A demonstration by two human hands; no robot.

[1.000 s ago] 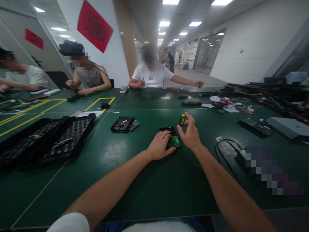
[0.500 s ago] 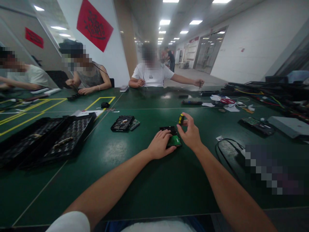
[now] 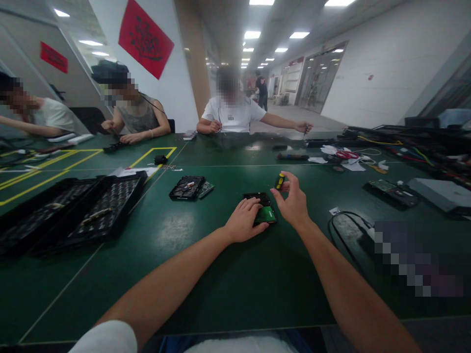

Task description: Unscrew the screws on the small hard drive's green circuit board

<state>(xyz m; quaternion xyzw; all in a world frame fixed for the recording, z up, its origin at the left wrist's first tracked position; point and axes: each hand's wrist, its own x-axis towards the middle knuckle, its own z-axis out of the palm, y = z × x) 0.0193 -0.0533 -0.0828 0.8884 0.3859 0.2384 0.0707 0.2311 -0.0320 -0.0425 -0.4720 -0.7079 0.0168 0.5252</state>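
Currently, right hand (image 3: 294, 202) pinches black-and-yellow tool (image 3: 280, 182) at fingertips, just beside black case (image 3: 256, 196). Left hand (image 3: 243, 219) lies over case and green board (image 3: 265, 214), on table (image 3: 206, 289); can't tell if it clamps.

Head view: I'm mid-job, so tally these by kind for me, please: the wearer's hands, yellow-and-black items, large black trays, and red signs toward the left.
Wearer's hands, left hand and right hand: 2
Yellow-and-black item: 1
Large black trays: 2
Red signs: 2
Total: 7
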